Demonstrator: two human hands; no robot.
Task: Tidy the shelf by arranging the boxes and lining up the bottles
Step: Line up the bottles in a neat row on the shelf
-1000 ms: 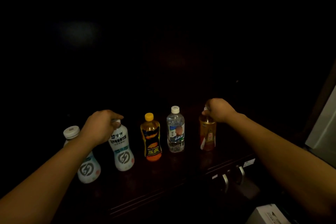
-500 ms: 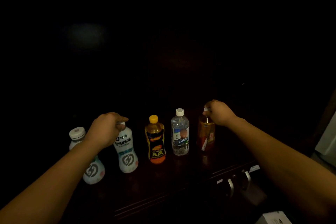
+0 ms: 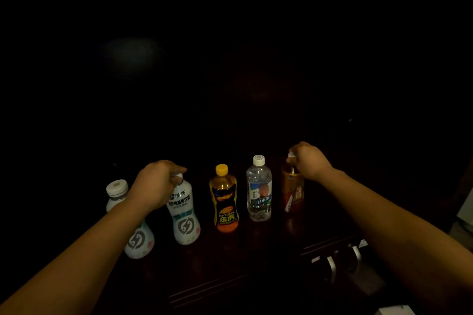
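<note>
Several bottles stand upright in a row on the dark wooden shelf. From the left: a white bottle partly hidden by my left forearm, a second white bottle, an orange bottle with a yellow cap, a clear water bottle and an amber tea bottle. My left hand grips the top of the second white bottle. My right hand is closed over the cap of the amber tea bottle. No boxes show on the shelf.
The back of the shelf is very dark and little can be made out there. Metal drawer handles sit below the shelf's front edge at the right. A white box corner shows at the bottom right.
The amber tea bottle has shifted a little closer to the clear water bottle and turned slightly. My left hand stays on the second white bottle. The view has tilted slightly.
</note>
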